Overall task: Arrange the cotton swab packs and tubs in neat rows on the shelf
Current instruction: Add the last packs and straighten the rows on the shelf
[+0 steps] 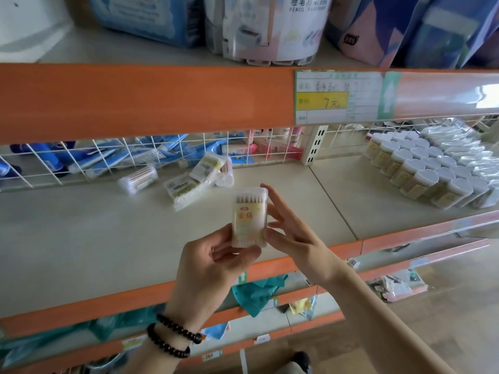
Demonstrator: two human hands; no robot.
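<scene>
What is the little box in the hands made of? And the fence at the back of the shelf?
The tub looks like clear, slightly glossy plastic: the swab sticks show through its wall above the yellow label. The fence looks like thin metal wire with a white coating, crossing in a square grid; whether that is paint or plastic can't be told.

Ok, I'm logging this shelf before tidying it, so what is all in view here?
held swab tub: one, clear with yellow label, above the shelf front
loose swab packs: about four, clear, green-labelled or plain, lying askew at mid-shelf
swab tubs in rows: many, white-lidded, yellow-labelled, right shelf section
bagged swab packs: several, clear, behind those rows
shelf: cream board, orange edge
price tag: one, yellow and white, upper shelf edge
pencil sharpener tub: one, top shelf
bead bracelets: two, black, left wrist
left hand: grips the tub's base
right hand: fingers against its side
</scene>
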